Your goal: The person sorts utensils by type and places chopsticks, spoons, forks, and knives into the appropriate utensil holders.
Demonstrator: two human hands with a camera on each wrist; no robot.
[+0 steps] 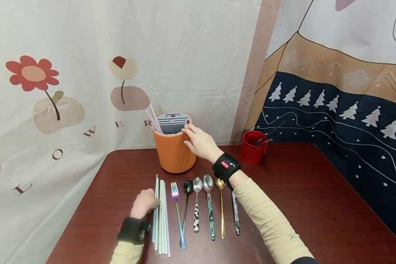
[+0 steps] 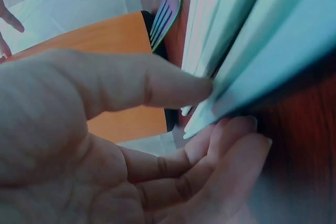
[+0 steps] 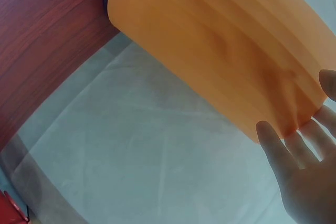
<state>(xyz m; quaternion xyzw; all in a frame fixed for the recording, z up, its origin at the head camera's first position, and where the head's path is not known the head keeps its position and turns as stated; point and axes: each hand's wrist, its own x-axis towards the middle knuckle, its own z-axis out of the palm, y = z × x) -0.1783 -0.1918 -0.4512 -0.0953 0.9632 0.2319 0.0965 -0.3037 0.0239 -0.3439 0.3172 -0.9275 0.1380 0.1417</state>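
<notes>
My left hand (image 1: 146, 201) pinches the outer pale green chopsticks (image 2: 247, 77) between thumb and fingers, beside the row of pastel chopsticks (image 1: 161, 220) on the table. The exact number held cannot be told. My right hand (image 1: 202, 143) holds the rim of the orange utensil holder (image 1: 175, 154), thumb outside and some fingertips hidden behind the rim. Two pale pink chopsticks (image 1: 155, 119) lean inside that holder. Right of the chopsticks lie an iridescent fork (image 1: 177, 205), a black spoon (image 1: 188, 189), a cow-patterned spoon (image 1: 196, 209), a green-handled spoon (image 1: 210, 209) and a gold spoon (image 1: 222, 205).
A utensil with a marbled handle (image 1: 235, 216) lies rightmost, its head hidden under my right wrist. Behind that wrist stands a red bucket (image 1: 250, 150) with thin dark utensils. Printed curtains (image 1: 198, 55) hang behind the brown table (image 1: 303, 205).
</notes>
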